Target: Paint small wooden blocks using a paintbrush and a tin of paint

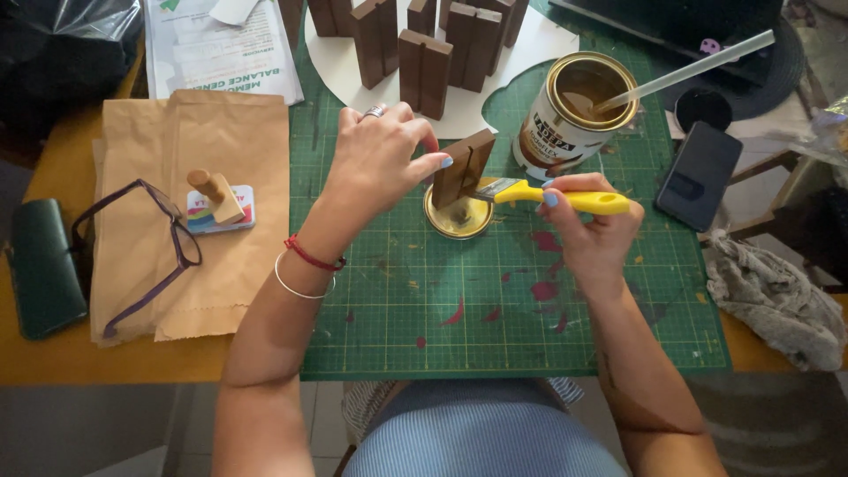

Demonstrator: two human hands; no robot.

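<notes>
My left hand (382, 157) pinches a small brown-painted wooden block (463, 167) and holds it upright over a round yellow tin lid (458, 218) on the green cutting mat (530, 300). My right hand (590, 231) grips a yellow-handled paintbrush (548, 194); its bristles touch the block's right side. An open can of brown paint (574, 110) with a pale stirring stick (689, 66) stands just behind the brush.
Several painted brown blocks (424, 44) stand on white paper behind. At left, brown paper bags (221, 150) carry glasses (146, 252), a wooden stamp (215, 196) and a dark green case (40, 265). To the right lie a phone (700, 175) and a grey rag (773, 300).
</notes>
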